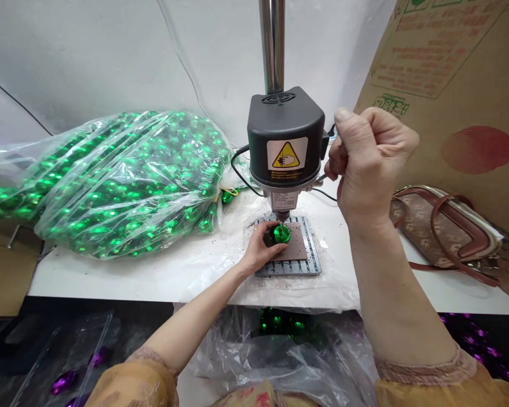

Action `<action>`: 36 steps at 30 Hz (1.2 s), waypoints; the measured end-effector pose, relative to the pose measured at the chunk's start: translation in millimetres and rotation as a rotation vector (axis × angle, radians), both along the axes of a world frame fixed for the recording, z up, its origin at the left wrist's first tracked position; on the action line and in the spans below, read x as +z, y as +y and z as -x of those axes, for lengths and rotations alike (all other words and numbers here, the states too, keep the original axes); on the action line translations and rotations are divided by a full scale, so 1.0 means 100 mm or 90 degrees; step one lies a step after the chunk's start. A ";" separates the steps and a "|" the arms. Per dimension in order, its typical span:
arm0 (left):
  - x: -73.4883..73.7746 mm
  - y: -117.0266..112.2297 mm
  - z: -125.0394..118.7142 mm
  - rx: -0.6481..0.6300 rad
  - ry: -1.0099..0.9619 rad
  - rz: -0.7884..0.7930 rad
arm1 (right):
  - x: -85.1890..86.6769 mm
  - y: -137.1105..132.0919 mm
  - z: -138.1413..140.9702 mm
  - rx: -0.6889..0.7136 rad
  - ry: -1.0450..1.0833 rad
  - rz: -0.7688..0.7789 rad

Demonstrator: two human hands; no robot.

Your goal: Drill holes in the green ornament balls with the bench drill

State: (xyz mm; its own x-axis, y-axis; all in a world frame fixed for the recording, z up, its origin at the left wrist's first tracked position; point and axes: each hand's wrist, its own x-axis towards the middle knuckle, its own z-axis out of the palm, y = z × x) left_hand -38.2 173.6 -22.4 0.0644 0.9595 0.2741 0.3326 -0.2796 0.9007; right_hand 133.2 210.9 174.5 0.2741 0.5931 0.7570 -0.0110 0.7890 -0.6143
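A black-topped bench drill press point(286, 135) with a yellow warning label stands on the white table. Under its chuck, my left hand point(259, 247) grips a shiny green ball ornament point(280, 233) between thumb and fingers. The ball rests on a brown board point(297, 243) lying on the slotted metal base point(314, 267). The drill's tip appears to meet the top of the ball, though the exact contact is too small to tell. My right hand point(371, 152) is closed at the drill's right side, around its feed handle; most of the handle is hidden by my fingers.
A clear plastic bag point(139, 186) full of green balls lies left on the table point(110, 277). A brown handbag point(445, 226) and a large cardboard box point(458, 85) stand right. Dark shavings dot the base. Below the edge are a plastic bag with green balls and purple balls point(63, 382).
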 end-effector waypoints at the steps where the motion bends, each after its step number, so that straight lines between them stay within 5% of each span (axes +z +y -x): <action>1: -0.01 -0.02 -0.04 -0.007 -0.005 -0.003 | 0.00 0.00 0.00 -0.005 -0.008 0.001; 12: -0.08 -0.06 -0.15 -0.025 -0.081 0.068 | -0.02 -0.05 -0.01 0.017 0.035 0.014; 23: -0.15 -0.04 -0.14 -0.019 -0.107 0.066 | -0.41 -0.27 0.05 -0.047 0.090 -0.063; 36: -0.17 -0.03 -0.14 -0.030 -0.116 0.056 | -0.64 -0.22 0.03 -0.040 0.092 -0.190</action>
